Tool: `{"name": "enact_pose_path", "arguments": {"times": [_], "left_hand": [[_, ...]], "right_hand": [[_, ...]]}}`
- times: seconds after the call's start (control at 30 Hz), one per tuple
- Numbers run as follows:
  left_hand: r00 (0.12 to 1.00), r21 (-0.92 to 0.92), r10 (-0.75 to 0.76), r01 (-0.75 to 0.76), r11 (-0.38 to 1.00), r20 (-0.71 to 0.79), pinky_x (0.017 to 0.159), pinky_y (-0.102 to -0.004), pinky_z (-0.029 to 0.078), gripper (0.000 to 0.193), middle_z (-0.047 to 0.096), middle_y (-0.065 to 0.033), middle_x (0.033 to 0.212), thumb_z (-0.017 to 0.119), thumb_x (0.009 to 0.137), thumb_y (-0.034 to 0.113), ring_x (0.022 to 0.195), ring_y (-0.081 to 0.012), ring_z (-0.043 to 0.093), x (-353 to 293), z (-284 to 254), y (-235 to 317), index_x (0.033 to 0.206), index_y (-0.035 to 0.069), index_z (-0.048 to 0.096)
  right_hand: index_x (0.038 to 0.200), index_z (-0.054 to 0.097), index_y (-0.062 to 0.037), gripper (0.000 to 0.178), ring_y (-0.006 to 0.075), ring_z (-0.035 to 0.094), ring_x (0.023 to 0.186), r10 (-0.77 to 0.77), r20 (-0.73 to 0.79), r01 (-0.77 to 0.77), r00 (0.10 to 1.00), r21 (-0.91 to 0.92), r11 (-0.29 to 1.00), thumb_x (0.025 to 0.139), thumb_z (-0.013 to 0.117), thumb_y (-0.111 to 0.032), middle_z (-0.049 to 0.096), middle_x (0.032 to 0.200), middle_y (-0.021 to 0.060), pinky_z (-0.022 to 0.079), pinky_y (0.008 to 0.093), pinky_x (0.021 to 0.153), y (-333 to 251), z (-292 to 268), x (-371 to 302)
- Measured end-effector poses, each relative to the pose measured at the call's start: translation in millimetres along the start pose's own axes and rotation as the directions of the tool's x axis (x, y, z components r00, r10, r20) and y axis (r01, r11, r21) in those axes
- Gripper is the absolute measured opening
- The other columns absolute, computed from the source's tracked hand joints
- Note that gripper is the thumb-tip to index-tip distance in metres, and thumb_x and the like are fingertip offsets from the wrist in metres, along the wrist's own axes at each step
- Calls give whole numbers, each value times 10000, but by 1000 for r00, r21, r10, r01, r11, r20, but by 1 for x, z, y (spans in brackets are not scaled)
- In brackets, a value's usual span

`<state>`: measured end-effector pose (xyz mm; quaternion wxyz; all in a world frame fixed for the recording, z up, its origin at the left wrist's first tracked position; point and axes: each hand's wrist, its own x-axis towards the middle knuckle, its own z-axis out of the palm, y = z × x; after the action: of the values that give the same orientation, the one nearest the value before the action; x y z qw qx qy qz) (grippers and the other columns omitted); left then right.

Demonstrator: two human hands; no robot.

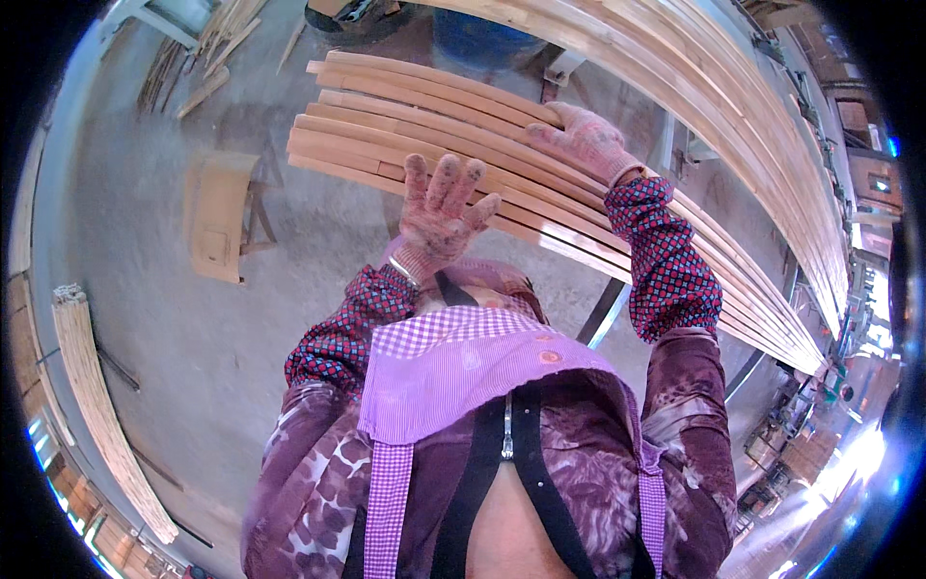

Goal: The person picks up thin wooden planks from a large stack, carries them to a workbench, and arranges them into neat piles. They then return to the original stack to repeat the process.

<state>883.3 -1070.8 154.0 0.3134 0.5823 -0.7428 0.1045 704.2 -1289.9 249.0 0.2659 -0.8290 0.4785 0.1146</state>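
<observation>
A row of long, pale wooden strips lies side by side in front of me, running from the upper left to the lower right. Both my hands wear stained, pinkish work gloves. At the near edge of the row is my left hand, its fingers spread and pointing away from me over the strips. I cannot tell whether it touches them. My right hand is at the far edge, its thumb lying over the top and its fingers curled round the outermost strip. Part of those fingers is hidden behind the wood.
Beyond the row, a larger stack of long boards curves down the right side. A blue tub stands behind. On the concrete floor are a cardboard piece, a bundle of thin strips and scrap sticks.
</observation>
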Motion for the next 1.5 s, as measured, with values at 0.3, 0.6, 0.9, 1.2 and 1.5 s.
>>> {"name": "enact_pose_path", "arguments": {"times": [0.3, 0.6, 0.9, 1.2, 1.5], "left_hand": [[926, -87, 168, -147, 985, 339, 1129, -676, 210, 480, 570, -66, 1358, 731, 661, 333, 1332, -336, 455, 35, -29, -1, 1098, 249, 552], [837, 45, 136, -188, 981, 530, 1143, -623, 192, 674, 570, -38, 1170, 673, 752, 348, 1137, -263, 534, 71, -45, 13, 1334, 81, 465], [635, 292, 118, -503, 814, 763, 1170, -636, 129, 704, 511, -81, 1064, 564, 828, 242, 1056, -294, 508, 88, -37, 35, 1461, 11, 357], [728, 196, 194, -414, 889, 658, 1160, -668, 61, 698, 262, -234, 1539, 457, 919, 476, 1421, -466, 222, 83, -28, 27, 1475, 68, 351], [568, 81, 134, -337, 938, 812, 1148, -682, 25, 1090, 168, -285, 1595, 445, 765, 809, 1464, -512, 122, 94, -48, 38, 1512, 30, 295]], "right_hand": [[1272, 613, -103, 622, 340, 608, 1151, -73, -91, 74, 993, 10, 997, 884, 617, -589, 662, 1198, 176, 462, 404, 960, 19, 19, 0], [1386, 523, -50, 896, 338, 537, 1276, -12, -42, 12, 999, -15, 1000, 819, 558, -741, 587, 1349, 185, 422, 419, 1058, 16, 9, -17], [1374, 531, -49, 861, 328, 553, 1254, -39, -74, 36, 997, -53, 998, 845, 535, -729, 598, 1328, 183, 429, 433, 1034, 10, 4, -36], [1295, 584, -104, 667, 349, 572, 1209, -115, -177, 120, 977, 19, 993, 944, 430, -650, 627, 1271, 167, 443, 453, 987, 19, 9, -50], [1353, 562, -123, 577, 332, 534, 1266, -162, -35, 164, 986, 79, 983, 987, 423, -546, 600, 1319, 179, 402, 431, 1073, 14, -18, -44]]}}
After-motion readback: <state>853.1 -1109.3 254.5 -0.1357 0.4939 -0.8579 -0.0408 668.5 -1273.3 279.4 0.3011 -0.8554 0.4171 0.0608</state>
